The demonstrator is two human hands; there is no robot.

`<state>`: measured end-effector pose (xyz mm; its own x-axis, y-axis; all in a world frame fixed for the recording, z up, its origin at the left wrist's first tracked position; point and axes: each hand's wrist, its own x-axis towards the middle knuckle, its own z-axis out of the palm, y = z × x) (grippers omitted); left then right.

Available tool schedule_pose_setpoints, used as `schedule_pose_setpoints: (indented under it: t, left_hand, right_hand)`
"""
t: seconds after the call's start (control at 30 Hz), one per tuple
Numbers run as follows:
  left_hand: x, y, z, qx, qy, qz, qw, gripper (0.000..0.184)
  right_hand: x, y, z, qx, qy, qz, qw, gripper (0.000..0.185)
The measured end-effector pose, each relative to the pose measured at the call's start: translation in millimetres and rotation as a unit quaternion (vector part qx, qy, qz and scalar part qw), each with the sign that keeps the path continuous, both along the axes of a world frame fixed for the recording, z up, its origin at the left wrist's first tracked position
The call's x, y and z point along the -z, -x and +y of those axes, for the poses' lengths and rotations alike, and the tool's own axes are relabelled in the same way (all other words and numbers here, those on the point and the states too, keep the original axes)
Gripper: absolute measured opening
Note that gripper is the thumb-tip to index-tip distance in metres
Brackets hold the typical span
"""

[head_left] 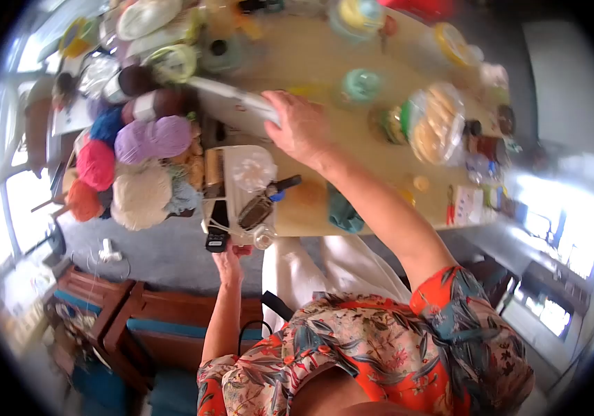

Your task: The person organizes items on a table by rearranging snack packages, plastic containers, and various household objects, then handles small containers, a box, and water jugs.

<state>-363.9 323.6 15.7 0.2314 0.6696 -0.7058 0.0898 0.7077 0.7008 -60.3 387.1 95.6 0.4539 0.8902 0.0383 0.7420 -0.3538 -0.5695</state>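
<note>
One hand, the right (298, 126), had its fingers closed round the end of a white panel (238, 105), which slanted over the desk (293, 66), just beyond a white tray (233, 201). The left hand (227, 265) was at the tray's near edge, beside a black device (217, 240); its fingers were mostly hidden, so I could not make out whether they gripped anything. A brush (255, 210) lay in the tray, yarn (142, 194) was piled to its left, and a bag (439, 126) lay well to its right
</note>
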Motion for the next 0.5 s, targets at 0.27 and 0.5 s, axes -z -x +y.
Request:
schedule_pose_setpoints:
  t: [0.27, 0.5]
  left_hand:
    - [0, 5, 2, 0.001, 0.019, -0.004, 1.0, 0.023]
    - [-43, 16, -1, 0.081, -0.02, 0.034, 0.996, 0.029]
  right_hand:
    - [-31, -3, -129, 0.007, 0.031, 0.027, 0.999, 0.037]
    - [-22, 12, -256, 0.018, 0.132, 0.157, 0.979, 0.029]
